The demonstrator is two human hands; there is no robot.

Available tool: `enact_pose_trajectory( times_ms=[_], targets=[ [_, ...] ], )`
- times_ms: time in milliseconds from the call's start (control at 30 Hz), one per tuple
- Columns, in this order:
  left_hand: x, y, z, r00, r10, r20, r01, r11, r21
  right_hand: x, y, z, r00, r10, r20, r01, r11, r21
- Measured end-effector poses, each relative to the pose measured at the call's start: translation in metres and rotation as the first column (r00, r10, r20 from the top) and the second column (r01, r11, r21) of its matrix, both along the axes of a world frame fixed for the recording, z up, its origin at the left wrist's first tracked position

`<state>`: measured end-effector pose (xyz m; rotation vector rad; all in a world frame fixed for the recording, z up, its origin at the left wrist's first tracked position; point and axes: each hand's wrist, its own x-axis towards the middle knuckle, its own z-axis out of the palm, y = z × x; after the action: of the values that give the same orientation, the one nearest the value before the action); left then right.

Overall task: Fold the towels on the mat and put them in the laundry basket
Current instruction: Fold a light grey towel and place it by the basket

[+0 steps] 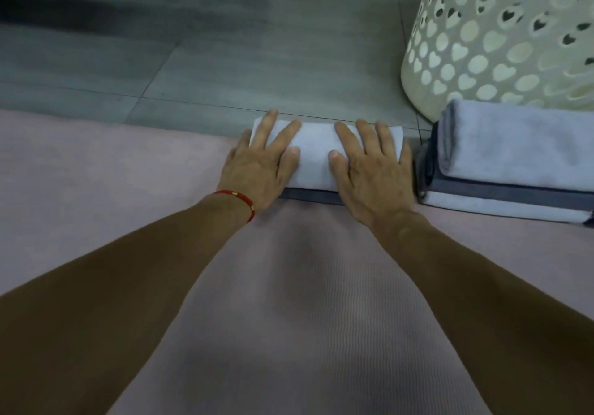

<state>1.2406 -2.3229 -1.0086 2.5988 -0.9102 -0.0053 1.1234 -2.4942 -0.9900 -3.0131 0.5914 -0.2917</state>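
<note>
Both the left hand [257, 167] and right hand [373, 170] press flat, fingers straight, on the folded towel [313, 157] at the mat's [128, 163] far edge; soft and light, it is best scooped from both ends.

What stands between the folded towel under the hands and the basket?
Nothing blocks the way on the floor. The towel lies under the left hand and right hand. The basket stands to the right. A towel stack lies in front of it. Its rim is out of view.

Head view, steeply down, near mat [96, 163]
</note>
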Motion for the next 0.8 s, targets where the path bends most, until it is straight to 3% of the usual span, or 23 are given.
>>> enact_pose_trajectory(
  times_ms=[133,267,333,433,567,700,800],
  targets=[
    [-0.001,-0.004,0.015,0.997,0.026,-0.075,-0.015,0.99,0.141,0.002,-0.002,0.002,0.998,0.007,-0.056,-0.005,0.999,0.042],
    [-0.017,-0.016,0.037,0.993,0.112,0.033,-0.115,0.901,0.418,0.004,-0.009,0.015,0.987,0.048,-0.155,-0.031,0.993,0.112],
    [-0.029,-0.025,0.057,0.99,0.123,0.074,-0.143,0.878,0.456,0.003,-0.009,0.036,0.982,0.086,-0.166,-0.063,0.988,0.143],
    [-0.046,-0.033,0.096,0.993,0.108,0.04,-0.115,0.898,0.424,-0.014,-0.01,0.072,0.977,0.182,-0.112,-0.177,0.983,0.054],
    [-0.074,-0.033,0.171,0.981,0.13,-0.145,-0.066,0.924,0.377,-0.06,-0.017,0.138,0.936,0.289,-0.202,-0.266,0.954,0.135],
    [-0.117,-0.027,0.26,0.871,0.154,-0.466,-0.118,0.987,0.105,-0.116,-0.015,0.225,0.942,0.235,-0.24,-0.165,0.946,0.279],
    [-0.172,-0.008,0.342,0.776,0.13,-0.617,-0.23,0.969,-0.085,-0.165,0.007,0.298,0.972,0.134,-0.194,-0.03,0.887,0.461]
  ],
)
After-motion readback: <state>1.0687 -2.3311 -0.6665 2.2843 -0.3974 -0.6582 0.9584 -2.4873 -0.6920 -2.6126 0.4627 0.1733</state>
